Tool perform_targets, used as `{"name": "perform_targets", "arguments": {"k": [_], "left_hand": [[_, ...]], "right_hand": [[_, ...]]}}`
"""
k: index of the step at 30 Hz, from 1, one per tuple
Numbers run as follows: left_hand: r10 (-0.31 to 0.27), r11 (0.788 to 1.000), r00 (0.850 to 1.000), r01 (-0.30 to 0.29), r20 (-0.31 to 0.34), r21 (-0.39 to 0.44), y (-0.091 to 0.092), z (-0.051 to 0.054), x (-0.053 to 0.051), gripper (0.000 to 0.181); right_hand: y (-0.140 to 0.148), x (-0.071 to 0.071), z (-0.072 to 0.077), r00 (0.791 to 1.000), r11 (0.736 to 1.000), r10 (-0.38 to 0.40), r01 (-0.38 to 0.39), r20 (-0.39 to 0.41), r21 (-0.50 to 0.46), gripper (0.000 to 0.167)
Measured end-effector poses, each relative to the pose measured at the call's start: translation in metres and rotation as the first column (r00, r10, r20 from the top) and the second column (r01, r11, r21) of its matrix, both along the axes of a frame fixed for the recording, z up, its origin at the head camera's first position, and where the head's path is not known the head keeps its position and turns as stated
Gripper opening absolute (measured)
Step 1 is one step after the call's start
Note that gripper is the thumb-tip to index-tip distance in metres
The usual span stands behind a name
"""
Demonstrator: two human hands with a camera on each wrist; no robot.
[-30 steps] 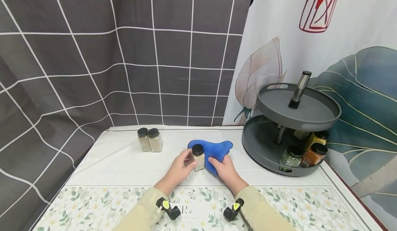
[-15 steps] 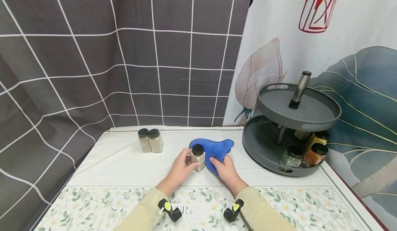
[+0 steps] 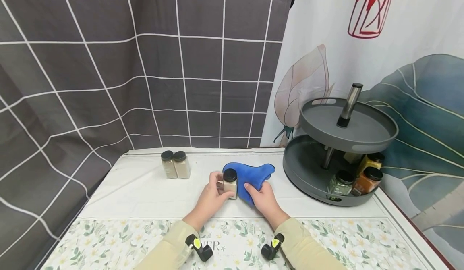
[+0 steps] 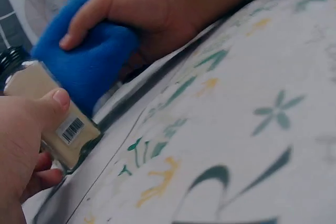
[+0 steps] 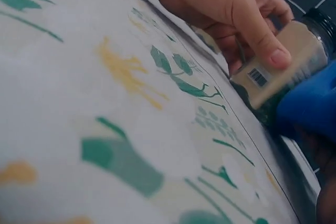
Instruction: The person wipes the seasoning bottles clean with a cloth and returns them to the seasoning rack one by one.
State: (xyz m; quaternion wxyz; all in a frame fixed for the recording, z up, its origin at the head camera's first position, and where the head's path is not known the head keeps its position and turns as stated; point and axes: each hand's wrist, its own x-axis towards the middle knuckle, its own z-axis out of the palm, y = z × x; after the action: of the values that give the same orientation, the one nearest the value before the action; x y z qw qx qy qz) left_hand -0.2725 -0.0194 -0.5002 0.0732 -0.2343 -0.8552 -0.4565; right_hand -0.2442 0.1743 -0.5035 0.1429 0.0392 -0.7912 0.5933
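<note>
Gripping jar (image 3: 230, 186) in left hand (image 3: 211, 194), pinching blue cloth (image 3: 252, 176) in right hand (image 3: 266, 199). Holding jar midway between table's (image 3: 127, 197) left and right edges, short of far edge. Slightly straighter, further left than half second ago; probably minor adjustment, handling seemingly unfinished.

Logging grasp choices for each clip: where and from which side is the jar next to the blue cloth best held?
Probably grip the jar by its body, below the black lid, the left hand coming from the left: the flat sides suit a pinch, while the blue cloth in the right hand takes up the right.
</note>
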Motion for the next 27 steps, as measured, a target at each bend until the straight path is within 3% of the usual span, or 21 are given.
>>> {"name": "perform_targets", "arguments": {"k": [3,7,15,21,27], "left_hand": [[0.013,0.997,0.998,-0.017,-0.061,-0.069,0.0038,0.0009,0.0024,0.075],[0.004,0.989,0.994,-0.020,-0.106,-0.148,0.0057,0.0030,0.0057,0.071],[0.015,0.993,0.999,-0.019,-0.036,-0.119,0.0022,0.0039,0.0043,0.059],[-0.010,0.999,1.000,0.009,-0.007,-0.036,0.0007,0.0019,0.0016,0.057],[-0.024,1.000,0.999,0.024,0.025,0.002,0.0009,0.0011,0.0017,0.054]], "right_hand": [[-0.0011,0.0010,0.0015,0.999,1.000,0.023,-0.023,-0.028,-0.017,0.039],[-0.0009,-0.0010,-0.0004,0.999,0.999,0.045,-0.045,0.006,0.031,0.041],[0.0011,-0.0002,0.0004,1.000,0.999,0.007,-0.008,-0.023,-0.045,0.033],[0.0005,-0.0009,0.0006,0.999,0.999,0.032,-0.032,0.001,0.039,0.039],[-0.0004,0.0016,0.0017,0.997,0.999,-0.020,0.018,-0.077,-0.028,0.029]]}}
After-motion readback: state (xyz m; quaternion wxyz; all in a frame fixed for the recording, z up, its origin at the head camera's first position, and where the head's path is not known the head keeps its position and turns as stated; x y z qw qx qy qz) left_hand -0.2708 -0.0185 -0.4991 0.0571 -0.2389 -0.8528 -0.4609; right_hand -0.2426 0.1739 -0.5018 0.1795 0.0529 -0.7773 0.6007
